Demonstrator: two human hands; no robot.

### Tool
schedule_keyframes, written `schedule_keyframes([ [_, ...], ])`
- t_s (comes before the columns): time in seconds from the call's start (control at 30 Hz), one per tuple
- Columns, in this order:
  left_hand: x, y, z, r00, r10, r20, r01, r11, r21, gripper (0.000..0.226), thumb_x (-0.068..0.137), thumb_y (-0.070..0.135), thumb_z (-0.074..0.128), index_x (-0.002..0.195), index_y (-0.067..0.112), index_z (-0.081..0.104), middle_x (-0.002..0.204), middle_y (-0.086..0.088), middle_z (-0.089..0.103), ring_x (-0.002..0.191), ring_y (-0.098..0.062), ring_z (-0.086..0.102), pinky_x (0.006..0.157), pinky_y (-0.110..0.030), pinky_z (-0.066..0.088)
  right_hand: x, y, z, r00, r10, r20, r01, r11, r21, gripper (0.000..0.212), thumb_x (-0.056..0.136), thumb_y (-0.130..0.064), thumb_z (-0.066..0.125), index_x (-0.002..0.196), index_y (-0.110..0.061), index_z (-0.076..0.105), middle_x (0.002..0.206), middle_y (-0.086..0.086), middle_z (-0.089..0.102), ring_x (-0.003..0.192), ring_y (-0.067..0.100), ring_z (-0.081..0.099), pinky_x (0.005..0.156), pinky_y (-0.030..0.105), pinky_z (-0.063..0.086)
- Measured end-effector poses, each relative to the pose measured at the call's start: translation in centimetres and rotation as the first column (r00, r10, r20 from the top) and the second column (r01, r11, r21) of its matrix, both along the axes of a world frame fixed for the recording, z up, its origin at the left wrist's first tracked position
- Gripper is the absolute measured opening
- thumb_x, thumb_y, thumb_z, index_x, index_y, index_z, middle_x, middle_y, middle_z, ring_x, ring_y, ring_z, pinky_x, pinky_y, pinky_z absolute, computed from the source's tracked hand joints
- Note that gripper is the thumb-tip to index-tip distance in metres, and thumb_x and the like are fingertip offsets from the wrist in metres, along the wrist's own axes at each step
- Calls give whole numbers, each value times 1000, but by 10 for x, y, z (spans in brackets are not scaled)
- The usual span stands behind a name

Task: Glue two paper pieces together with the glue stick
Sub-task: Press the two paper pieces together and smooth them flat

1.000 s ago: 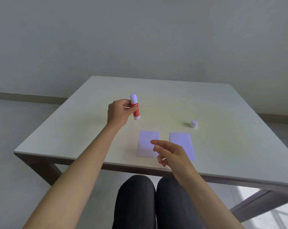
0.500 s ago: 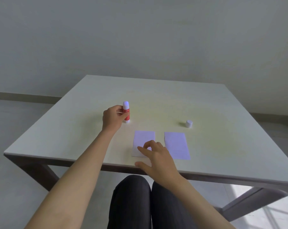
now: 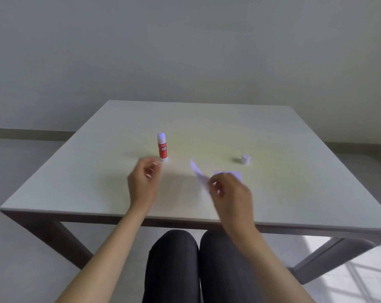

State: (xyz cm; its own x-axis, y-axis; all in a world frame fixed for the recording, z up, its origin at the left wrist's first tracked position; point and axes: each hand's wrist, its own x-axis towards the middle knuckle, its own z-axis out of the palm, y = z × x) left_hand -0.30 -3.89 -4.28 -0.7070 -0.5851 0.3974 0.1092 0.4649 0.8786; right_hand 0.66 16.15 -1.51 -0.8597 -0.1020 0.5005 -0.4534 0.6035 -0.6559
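Observation:
The red glue stick [image 3: 162,146] stands upright and uncapped on the table [image 3: 75,171], left of the middle. My left hand [image 3: 144,181] hovers just in front of it, apart from it, fingers loosely curled and holding nothing. My right hand [image 3: 230,193] pinches one pale lilac paper piece [image 3: 198,173], lifted off the table and tilted up to the left. The second paper piece [image 3: 233,174] lies flat behind my right hand, mostly hidden by it. The hands are blurred.
The white glue cap [image 3: 245,159] stands on the table to the right of the papers. My knees in dark trousers [image 3: 198,265] sit under the near table edge. A table leg [image 3: 329,256] slants at the lower right.
My left hand set the glue stick upright on the table and let go, pulling back toward me. My right hand picked the left paper piece up off the table.

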Motion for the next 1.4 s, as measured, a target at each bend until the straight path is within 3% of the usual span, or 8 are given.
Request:
schedule_keyframes([
  [0.1, 14, 39, -3, 944, -295, 148, 286, 955, 78, 13, 84, 17, 63, 72, 21, 67, 59, 10, 68, 54, -4, 61, 60, -16, 48, -20, 17, 13, 977, -89, 192, 151, 928, -339, 12, 83, -9, 63, 72, -15, 61, 62, -8, 63, 54, 3, 56, 56, 8, 39],
  [0.17, 13, 60, 2, 909, -385, 161, 356, 917, 182, 13, 84, 20, 64, 73, 22, 70, 63, 12, 72, 56, -8, 66, 62, -16, 50, -26, 22, 13, 942, -12, 336, 189, 846, -499, 8, 82, -10, 64, 74, -10, 63, 62, 2, 67, 45, 7, 52, 55, 18, 42],
  [0.3, 2, 82, 17, 927, -367, 77, 311, 868, 388, 11, 82, 19, 67, 75, 26, 70, 66, 12, 74, 60, -8, 70, 57, -11, 49, -18, 29, 7, 866, 178, 468, 254, 651, -716, 4, 83, -5, 63, 82, -1, 63, 60, 2, 68, 38, 12, 42, 40, 19, 37],
  [0.4, -3, 88, 23, 928, -367, 68, 279, 803, 527, 8, 80, 15, 69, 77, 23, 69, 67, 9, 74, 59, -5, 69, 54, -10, 48, -15, 36, 3, 835, 228, 501, 268, 626, -732, 9, 84, -5, 63, 85, 4, 63, 63, 5, 67, 39, 12, 42, 38, 16, 37],
  [0.7, -13, 96, 20, 882, -389, 266, 281, 888, 364, 29, 73, 13, 71, 86, 24, 47, 71, 4, 72, 71, -13, 66, 67, -24, 42, -26, 68, -4, 814, 173, 554, 226, 784, -577, 13, 85, -11, 62, 75, -3, 65, 62, 8, 66, 41, 13, 45, 41, 19, 35],
  [0.87, -13, 100, 7, 898, -295, 327, 291, 955, 62, 33, 72, 12, 69, 92, 15, 43, 74, 3, 72, 77, -21, 66, 71, -34, 48, -33, 71, -18, 880, -110, 461, 194, 971, -138, 16, 81, -16, 63, 66, -16, 60, 65, -5, 60, 58, 7, 51, 52, 11, 36],
  [1.03, -15, 102, -4, 898, -267, 349, 309, 948, -72, 37, 73, 13, 72, 92, 15, 40, 71, 3, 71, 74, -22, 66, 69, -33, 48, -38, 73, -32, 897, -211, 388, 213, 976, 40, 12, 78, -19, 65, 66, -17, 62, 82, 3, 60, 85, 21, 45, 71, 27, 33],
  [1.4, -21, 100, -8, 897, -250, 363, 306, 947, -103, 37, 73, 13, 72, 91, 14, 41, 74, -3, 74, 72, -23, 67, 69, -32, 48, -40, 70, -35, 893, -271, 360, 239, 962, 131, 10, 77, -20, 66, 72, -11, 67, 81, 0, 52, 84, 20, 38, 70, 29, 33],
])
